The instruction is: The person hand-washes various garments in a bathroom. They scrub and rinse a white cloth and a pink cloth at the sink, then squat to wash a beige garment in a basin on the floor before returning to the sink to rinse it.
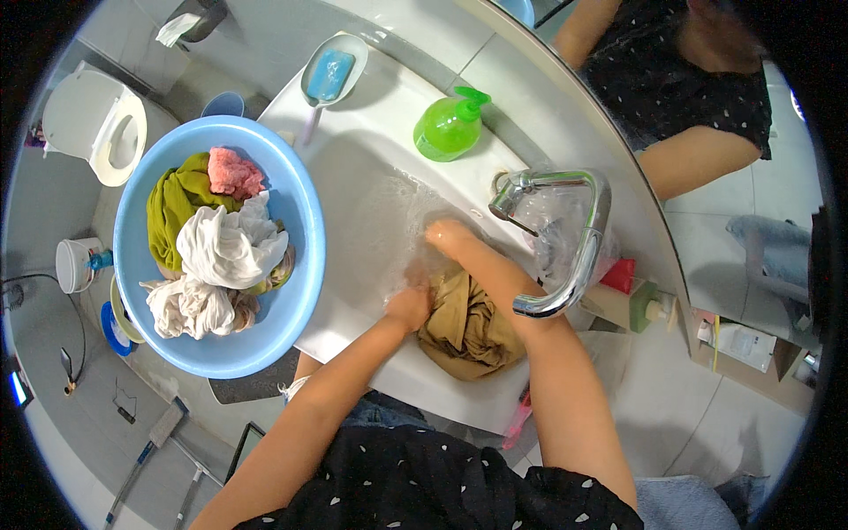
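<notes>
Black flecked fabric, our shirt [415, 477], fills the bottom edge, with our bare forearms [327, 397] stretching up past it. Bunched brown cloth [468, 327] lies at the near end of the white sink [380, 106], between our forearms. Our left hand [410, 305] is partly sunk in cloudy water [362, 221] next to the cloth; our right hand [448, 237] dips in farther along. Water blurs our fingers, so we cannot tell whether either hand is closed on anything. A chrome tap [590, 252] curves over our right forearm. On our left, a light blue basin [306, 230] holds olive [172, 216], white [225, 247] and pink cloths [235, 172]. Beyond sit a green pump bottle [448, 130] and blue soap [330, 75] in a pale dish [358, 57]; farther off, we see a white toilet [75, 115].
</notes>
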`<action>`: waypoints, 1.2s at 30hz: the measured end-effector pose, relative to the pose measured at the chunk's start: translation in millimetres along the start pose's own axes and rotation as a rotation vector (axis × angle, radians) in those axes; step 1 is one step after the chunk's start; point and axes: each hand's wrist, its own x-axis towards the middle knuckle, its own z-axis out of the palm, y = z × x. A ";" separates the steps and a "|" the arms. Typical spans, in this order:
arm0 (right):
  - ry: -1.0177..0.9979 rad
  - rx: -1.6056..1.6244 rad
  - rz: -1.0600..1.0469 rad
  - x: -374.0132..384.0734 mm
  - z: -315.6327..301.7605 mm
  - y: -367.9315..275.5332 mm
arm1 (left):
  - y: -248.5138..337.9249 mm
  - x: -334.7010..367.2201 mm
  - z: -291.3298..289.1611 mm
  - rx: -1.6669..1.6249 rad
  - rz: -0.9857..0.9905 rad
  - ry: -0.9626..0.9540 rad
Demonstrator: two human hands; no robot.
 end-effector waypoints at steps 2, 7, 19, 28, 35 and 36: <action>0.154 0.065 0.050 -7.3 8.3 11.1 | 6.3 -3.8 -7.1 -0.030 -0.022 -0.036; 0.246 -0.112 -0.060 -13.8 18.1 18.0 | 13.5 -11.6 -10.3 -0.025 -0.019 0.016; -0.086 -0.561 -0.523 23.7 43.9 17.7 | 13.0 -0.9 -14.7 -0.050 -0.120 -0.193; 0.292 -0.187 -0.197 11.3 71.2 15.3 | -4.6 9.6 21.7 0.028 0.004 0.134; 0.347 -0.182 -0.152 2.2 49.5 -0.5 | 2.5 0.5 6.3 0.144 0.007 0.070; 0.416 -0.140 -0.121 2.7 53.8 -0.9 | -0.5 3.0 8.7 0.186 -0.002 0.073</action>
